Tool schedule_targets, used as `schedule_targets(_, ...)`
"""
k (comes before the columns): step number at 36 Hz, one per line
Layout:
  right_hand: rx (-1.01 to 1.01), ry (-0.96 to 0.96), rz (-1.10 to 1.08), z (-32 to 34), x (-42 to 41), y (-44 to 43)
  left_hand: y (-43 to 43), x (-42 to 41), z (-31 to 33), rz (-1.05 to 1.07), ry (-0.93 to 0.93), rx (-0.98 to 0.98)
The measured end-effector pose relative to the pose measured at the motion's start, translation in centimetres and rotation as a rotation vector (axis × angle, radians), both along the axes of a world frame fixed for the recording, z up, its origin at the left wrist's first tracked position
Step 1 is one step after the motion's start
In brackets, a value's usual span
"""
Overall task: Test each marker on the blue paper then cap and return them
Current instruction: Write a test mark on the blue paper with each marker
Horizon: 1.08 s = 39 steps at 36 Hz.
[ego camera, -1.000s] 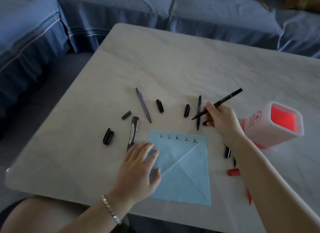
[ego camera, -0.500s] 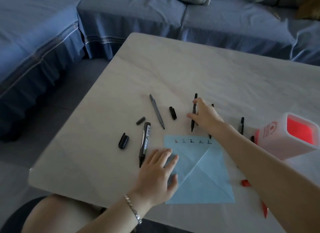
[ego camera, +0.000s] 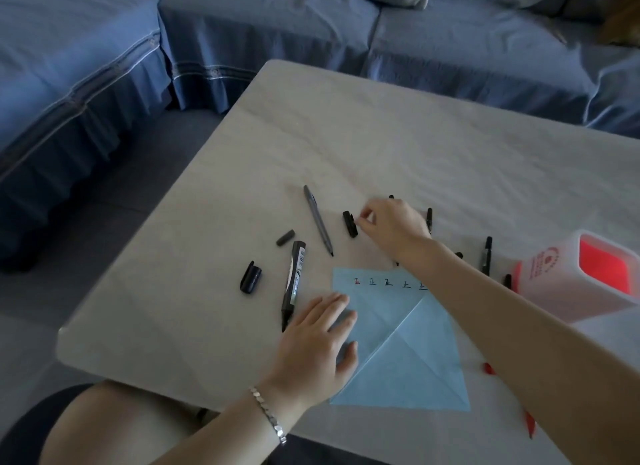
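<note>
The room is dim and bluish, with soft daylight falling across the pale marble-look table top (ego camera: 415, 146) and hardly any hard shadows. The translucent pink pen holder (ego camera: 568, 284) glows bright red inside. The reaching right hand (ego camera: 391, 222) is motion-blurred, and straight edges bow toward the corners.

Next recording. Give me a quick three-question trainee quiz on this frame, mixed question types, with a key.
1. True or false: the left hand lies flat on the blue paper.
2. Which thing do the right hand fingertips reach?
A. the thick marker
B. the black cap beside the grey pen
C. the pink holder
3. Fill in: the paper bears a row of ___ small test marks, the leftmost one red.

Key: 1 true; 2 B; 3 five.
</note>
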State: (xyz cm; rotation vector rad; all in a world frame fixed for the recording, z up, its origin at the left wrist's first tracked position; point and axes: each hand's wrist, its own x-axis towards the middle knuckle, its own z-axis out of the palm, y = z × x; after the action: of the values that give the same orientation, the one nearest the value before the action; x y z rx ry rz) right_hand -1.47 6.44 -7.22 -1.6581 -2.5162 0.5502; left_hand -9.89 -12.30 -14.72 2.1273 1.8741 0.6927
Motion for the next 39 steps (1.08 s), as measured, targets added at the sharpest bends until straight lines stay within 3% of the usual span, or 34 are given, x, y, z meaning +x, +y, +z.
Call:
schedule_targets(8,-0.17,-0.126,0.023,-0.9,-5.3,-0.6,-0.1,0.0,0.2,0.006,0.002,0.018)
schedule_targets(14,-0.24,-0.014,-0.088,-1.9,-5.7,-0.3,-0.1,-0.1,-0.2,0.003,0.011,0.081)
schedule_targets(21,-0.29,0.353,-0.173,1.1,-3.0,-0.3,-0.1,-0.2,-0.1,0.008,0.029,0.187)
schedule_targets(25,-0.359,0.705,-0.316,3.6,0.5,-2.0,-0.1,-0.1,-0.1,0.001,0.034,0.166)
schedule_targets(29,-0.291,0.974,-0.433,3.4,4.6,-4.8,0.0,-0.1,0.0,-0.042,0.042,0.126)
schedule_targets(33,-0.278,1.052,-0.479,1.6,6.8,-7.6,-0.1,-0.1,0.0,-0.046,0.055,0.086)
schedule_targets(39,-0.411,1.079,-0.435,-0.5,5.6,-9.1,0.0,-0.1,-0.2,-0.07,0.057,0.088)
